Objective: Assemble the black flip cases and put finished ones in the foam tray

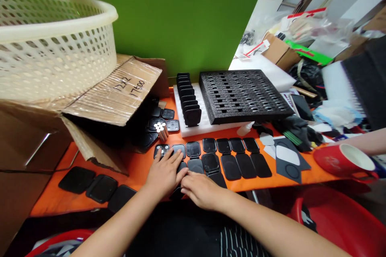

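Two rows of black square plastic pieces [231, 166] lie along the front of the orange table, several of them hinged open like flat cases. My left hand [164, 172] rests on the leftmost ones with its fingers stretched out, partly hiding them. One piece under those fingertips carries small silvery discs [162, 149]. Against the left thumb, my right hand [200, 189] is closed, its fingers bent together over a black piece at the table edge. Whatever its fingertips hold is hidden. Just behind the left hand stands a bundle of small white-ended cylinders [161, 127].
A black foam tray [244, 96] with slots and a white foam block [188, 130] bearing upright black pieces stand behind. An open cardboard box [111, 96] under a white basket [60, 48] is at left. A red mug [334, 160] sits right, near another person's arm [366, 142].
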Tool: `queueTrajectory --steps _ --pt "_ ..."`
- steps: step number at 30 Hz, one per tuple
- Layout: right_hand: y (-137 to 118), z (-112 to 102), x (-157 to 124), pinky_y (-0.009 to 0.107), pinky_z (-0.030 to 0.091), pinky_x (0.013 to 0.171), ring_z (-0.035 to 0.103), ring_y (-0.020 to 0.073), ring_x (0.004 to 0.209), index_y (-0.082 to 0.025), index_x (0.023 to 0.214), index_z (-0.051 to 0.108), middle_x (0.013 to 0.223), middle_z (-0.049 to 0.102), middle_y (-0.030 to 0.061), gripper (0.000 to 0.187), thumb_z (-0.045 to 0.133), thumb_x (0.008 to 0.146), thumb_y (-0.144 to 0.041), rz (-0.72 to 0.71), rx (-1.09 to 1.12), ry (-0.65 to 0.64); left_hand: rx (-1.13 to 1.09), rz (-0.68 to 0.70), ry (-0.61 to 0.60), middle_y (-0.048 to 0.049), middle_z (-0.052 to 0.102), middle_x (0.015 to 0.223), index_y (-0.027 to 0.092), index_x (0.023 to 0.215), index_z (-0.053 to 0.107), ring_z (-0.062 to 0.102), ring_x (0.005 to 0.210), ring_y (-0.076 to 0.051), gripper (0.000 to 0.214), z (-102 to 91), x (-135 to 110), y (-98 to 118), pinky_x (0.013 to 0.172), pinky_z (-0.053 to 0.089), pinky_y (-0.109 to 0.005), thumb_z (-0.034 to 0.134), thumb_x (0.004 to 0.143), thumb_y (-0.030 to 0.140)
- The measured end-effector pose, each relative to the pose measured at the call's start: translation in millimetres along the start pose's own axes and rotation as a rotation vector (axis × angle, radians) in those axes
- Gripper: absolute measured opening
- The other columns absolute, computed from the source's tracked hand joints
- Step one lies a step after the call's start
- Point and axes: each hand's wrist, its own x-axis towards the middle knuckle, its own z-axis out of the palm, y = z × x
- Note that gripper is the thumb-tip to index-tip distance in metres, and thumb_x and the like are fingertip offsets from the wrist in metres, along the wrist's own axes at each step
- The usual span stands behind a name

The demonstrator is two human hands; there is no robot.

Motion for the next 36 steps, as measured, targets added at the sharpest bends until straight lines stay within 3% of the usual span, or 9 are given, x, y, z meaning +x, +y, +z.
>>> queueTrajectory --steps 4,8,14,18,22,26,29,32,36 --pt "-1 -1 0 0.035 0.042 0.096 0.06 0.0189 0.096 -0.018 0.096 0.062 0.097 0.067 0.0067 0.019 0.045 0.092 -0.025 0.052 0.1 -0.005 -0.047 0.005 0.118 -0.0076 0.05 0.136 0.022 0.127 0.052 0.039 0.128 -0.031 0.042 1.5 -18 -10 0.105 0.028 -0.054 0.044 0.089 0.037" --pt "1 0 -2 0.036 0.031 0.107 0.054 0.0178 0.114 -0.02 0.108 0.06 0.112 0.065 0.0054 0.023 0.044 0.093 -0.023 0.015 0.203 0.021 -0.022 -0.381 0.328 -0.0172 0.059 0.116 0.012 0.121 0.052 0.055 0.106 -0.031 0.043 2.1 -42 -19 0.091 0.044 -0.044 0.041 0.089 0.038" --pt "-3 -3 -3 0.029 0.045 0.082 0.058 0.0171 0.088 -0.018 0.086 0.063 0.089 0.065 0.0056 0.015 0.05 0.089 -0.024 0.025 0.21 0.17 -0.108 -0.605 0.178 -0.0204 0.058 0.114 0.007 0.131 0.04 0.056 0.105 -0.034 0.065 2.6 -36 -22 0.088 0.043 -0.044 0.053 0.081 0.046" --pt "-18 -12 -12 0.025 0.043 0.072 0.056 0.0146 0.075 -0.018 0.081 0.061 0.08 0.063 0.0029 0.013 0.051 0.088 -0.021 0.166 0.301 0.246 -0.567 -0.72 0.14 -0.0169 0.061 0.113 0.015 0.121 0.05 0.054 0.108 -0.036 0.065 -2.4 -23 -38 0.09 0.04 -0.046 0.068 0.065 0.042" --pt "-34 -15 -30 0.022 0.04 0.066 0.055 0.0129 0.069 -0.019 0.077 0.06 0.072 0.062 -0.0012 0.009 0.056 0.084 -0.023 0.303 0.511 0.208 -0.897 -0.687 0.083 -0.0112 0.069 0.09 0.016 0.097 0.06 0.064 0.09 -0.032 0.045 -6.1 -24 -44 0.078 0.048 -0.041 0.064 0.061 0.043" --pt "-33 -12 -42 0.021 0.037 0.06 0.049 0.0112 0.063 -0.018 0.07 0.054 0.065 0.054 -0.0037 0.016 0.058 0.08 -0.029 0.457 0.769 0.264 -1.195 -0.669 0.059 -0.0091 0.069 0.094 0.014 0.104 0.058 0.066 0.081 -0.025 0.047 -9.5 -41 -15 0.069 0.051 -0.034 0.058 0.065 0.041" --pt "-25 -14 -42 0.022 0.036 0.06 0.043 0.0103 0.061 -0.018 0.067 0.047 0.062 0.046 -0.0045 0.024 0.056 0.08 -0.036 0.505 0.888 0.375 -1.614 -0.736 0.031 -0.0087 0.07 0.089 0.013 0.099 0.061 0.065 0.068 -0.022 0.043 -11.4 -53 19 0.063 0.05 -0.031 0.064 0.06 0.03" --pt "-21 -21 -34 0.023 0.036 0.06 0.041 0.0102 0.061 -0.018 0.067 0.046 0.062 0.042 -0.0047 0.027 0.055 0.08 -0.04 0.516 0.904 0.447 -1.691 -0.702 0.11 -0.0044 0.07 0.09 0.017 0.105 0.058 0.064 0.074 -0.02 0.05 -11.7 -55 48 0.067 0.047 -0.028 0.063 0.056 0.02" --pt "-26 -28 -23 0.023 0.04 0.06 0.048 0.0111 0.062 -0.018 0.068 0.048 0.064 0.049 -0.0032 0.026 0.054 0.082 -0.039 0.462 0.892 0.446 -1.698 -0.598 0.073 -0.0015 0.067 0.078 0.016 0.102 0.056 0.061 0.077 -0.02 0.049 -9.0 -52 66 0.069 0.044 -0.028 0.059 0.053 0.016"
